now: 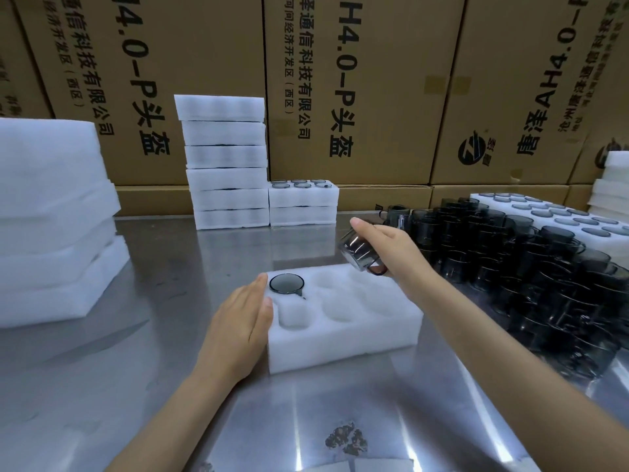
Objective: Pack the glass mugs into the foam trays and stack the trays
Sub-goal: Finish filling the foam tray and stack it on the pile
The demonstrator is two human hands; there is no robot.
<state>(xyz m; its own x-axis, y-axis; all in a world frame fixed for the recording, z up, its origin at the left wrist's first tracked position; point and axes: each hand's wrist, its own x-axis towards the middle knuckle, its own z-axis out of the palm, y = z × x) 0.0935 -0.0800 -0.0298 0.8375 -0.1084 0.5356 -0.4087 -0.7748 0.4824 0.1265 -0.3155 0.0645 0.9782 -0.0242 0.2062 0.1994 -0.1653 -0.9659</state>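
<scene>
Nearest us, a scuffed, shiny metal table [143, 386] fills the foreground, backed by a wall of brown cardboard cartons [374, 80]. Our left hand [238, 321] lies flat with straight fingers against the left end of a white foam tray [343, 349], where one dark glass mug [286, 283] already sits in the far-left pocket. Our right hand [381, 243] grips a tilted mug [360, 250] above the tray's far edge. Loose mugs [531, 267] crowd the right; packed trays [228, 161] stand stacked behind. Cartons read "4.0-P" beside Chinese characters.
</scene>
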